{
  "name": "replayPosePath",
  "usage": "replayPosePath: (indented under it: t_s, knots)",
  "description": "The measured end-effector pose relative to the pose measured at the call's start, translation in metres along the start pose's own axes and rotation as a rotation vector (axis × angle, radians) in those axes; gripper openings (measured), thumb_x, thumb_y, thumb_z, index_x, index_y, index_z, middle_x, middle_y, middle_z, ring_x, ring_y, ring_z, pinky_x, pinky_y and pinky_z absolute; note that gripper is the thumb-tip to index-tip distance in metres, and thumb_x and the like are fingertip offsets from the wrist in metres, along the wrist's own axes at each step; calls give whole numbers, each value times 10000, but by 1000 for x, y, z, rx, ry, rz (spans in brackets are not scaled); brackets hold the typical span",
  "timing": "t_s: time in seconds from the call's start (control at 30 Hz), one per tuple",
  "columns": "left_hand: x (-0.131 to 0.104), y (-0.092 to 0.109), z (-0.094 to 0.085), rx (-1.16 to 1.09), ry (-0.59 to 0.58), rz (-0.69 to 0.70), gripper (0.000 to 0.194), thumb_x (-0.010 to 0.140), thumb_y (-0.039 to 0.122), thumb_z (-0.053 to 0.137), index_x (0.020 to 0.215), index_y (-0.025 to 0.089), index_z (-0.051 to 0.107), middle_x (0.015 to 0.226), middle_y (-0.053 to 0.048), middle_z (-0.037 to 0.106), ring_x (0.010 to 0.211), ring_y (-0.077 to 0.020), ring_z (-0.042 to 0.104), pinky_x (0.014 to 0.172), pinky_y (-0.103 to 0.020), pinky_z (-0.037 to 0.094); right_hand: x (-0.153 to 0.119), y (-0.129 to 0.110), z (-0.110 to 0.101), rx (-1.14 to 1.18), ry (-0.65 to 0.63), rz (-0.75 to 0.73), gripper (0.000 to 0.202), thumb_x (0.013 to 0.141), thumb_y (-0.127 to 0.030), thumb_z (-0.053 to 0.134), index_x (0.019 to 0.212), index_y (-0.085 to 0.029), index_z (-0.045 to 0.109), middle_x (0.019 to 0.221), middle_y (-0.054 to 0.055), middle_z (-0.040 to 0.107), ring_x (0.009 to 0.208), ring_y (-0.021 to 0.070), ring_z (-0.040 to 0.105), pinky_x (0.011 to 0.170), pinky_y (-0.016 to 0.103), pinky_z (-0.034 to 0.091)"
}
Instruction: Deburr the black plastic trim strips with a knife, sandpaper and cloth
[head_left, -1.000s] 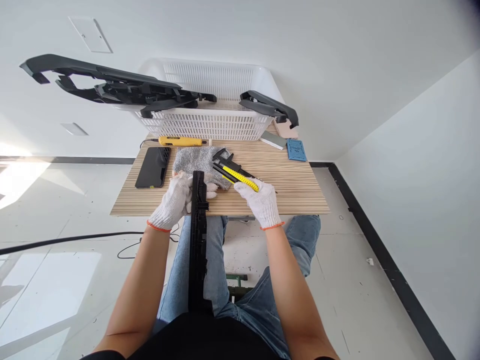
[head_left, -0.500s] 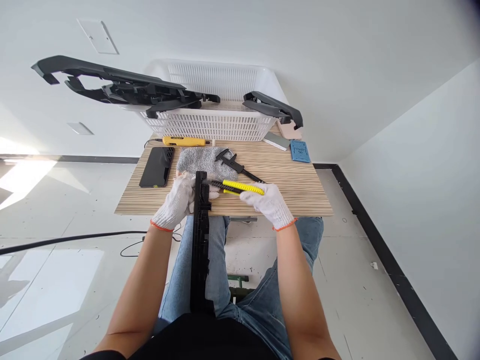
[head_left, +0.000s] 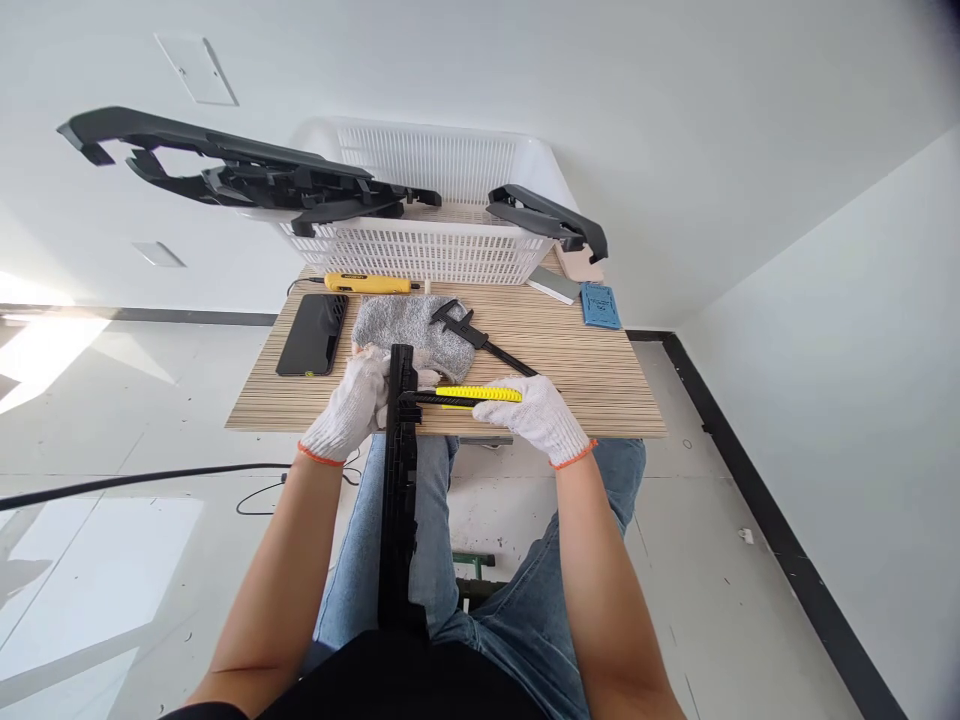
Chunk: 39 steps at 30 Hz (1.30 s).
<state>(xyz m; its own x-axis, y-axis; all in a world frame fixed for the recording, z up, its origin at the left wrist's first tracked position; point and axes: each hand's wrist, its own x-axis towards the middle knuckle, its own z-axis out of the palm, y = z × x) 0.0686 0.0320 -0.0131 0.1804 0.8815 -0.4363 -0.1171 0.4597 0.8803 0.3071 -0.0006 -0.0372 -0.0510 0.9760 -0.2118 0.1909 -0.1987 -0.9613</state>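
Note:
My left hand (head_left: 358, 398), in a white knitted glove, is closed around the upper end of a long black plastic trim piece (head_left: 399, 480). That piece runs from the table's front edge back over my thigh to my body. Some left fingers show on its far side. In my gloved right hand (head_left: 541, 415) is a yellow-and-black utility knife (head_left: 480, 394), pointing left. Its tip meets the right side of the trim piece near the left fingers; the exact contact is too small to make out.
On the wooden table (head_left: 600, 390) lie a phone (head_left: 312, 334), a grey cloth (head_left: 386, 318), black calipers (head_left: 480, 335), a yellow power tool (head_left: 367, 284), a grey block (head_left: 555, 284) and a blue packet (head_left: 600, 305). Behind, a white basket (head_left: 427, 250) holds black plastic parts (head_left: 247, 170).
The utility knife has moved toward me and slightly left, turning more level, with its tip now lower along the trim piece. My left hand stays in nearly the same place.

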Motion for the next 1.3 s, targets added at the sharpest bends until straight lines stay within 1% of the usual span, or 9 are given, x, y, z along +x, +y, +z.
replayPosePath:
  t_s: [0.1,0.17,0.37,0.63,0.77,0.9,1.0,1.17,1.3]
  knots:
    - [-1,-1,-2,16,12,4,665,1005,628,356,1249,134,730,715,-99,798,458,-181,670,331,-208,417,0,1,-1,17,30,15,409,630,-476,873,843,-132,810,638,6,624,548,115,487,494,262,371]
    - [-2,-1,-3,24,19,16,608,994,601,421,1222,137,740,780,-108,817,464,-168,673,330,-202,409,0,0,-1,6,-26,9,391,611,-453,887,822,-132,808,642,9,637,565,123,515,516,265,398]
    - [-1,-3,-3,-6,-9,18,594,997,609,397,1195,166,740,794,-116,815,580,-205,743,312,-191,359,0,1,1,-11,17,-20,424,629,-453,864,925,-150,837,690,12,686,615,148,569,560,274,441]
    - [-4,-1,-1,22,24,42,555,1005,563,413,1191,155,740,774,-107,812,490,-165,679,333,-184,392,-2,-3,4,-18,-11,-37,403,574,-440,881,864,-162,840,748,30,730,685,178,620,616,288,485]
    - [-6,0,2,14,22,56,554,993,571,442,1177,149,751,759,-105,809,407,-137,615,300,-180,334,-2,0,4,-11,52,-70,427,653,-492,842,930,-167,845,768,32,741,698,183,636,653,300,506]
    - [-6,1,3,12,23,27,585,1024,549,357,1206,151,746,747,-100,808,427,-147,635,323,-188,392,-3,1,4,-70,43,-126,405,662,-483,842,931,-181,846,791,28,750,763,200,665,716,306,521]
    - [-5,0,0,3,13,22,617,1029,565,334,1226,144,740,785,-119,820,474,-168,667,344,-203,428,-5,-2,5,-74,31,-91,423,677,-508,827,945,-180,843,741,15,717,720,191,635,667,298,499]
    - [-5,-2,-1,29,9,29,626,1043,562,313,1211,143,747,848,-140,837,480,-162,673,330,-191,388,-6,-3,7,-44,52,-95,406,679,-507,826,917,-178,840,734,9,704,694,174,601,646,290,480]
    - [-9,3,3,17,6,31,597,1037,562,351,1213,142,737,877,-139,841,440,-146,642,308,-184,352,-5,-2,9,-56,-6,-71,409,622,-474,868,900,-175,842,745,16,719,698,182,615,653,295,487]
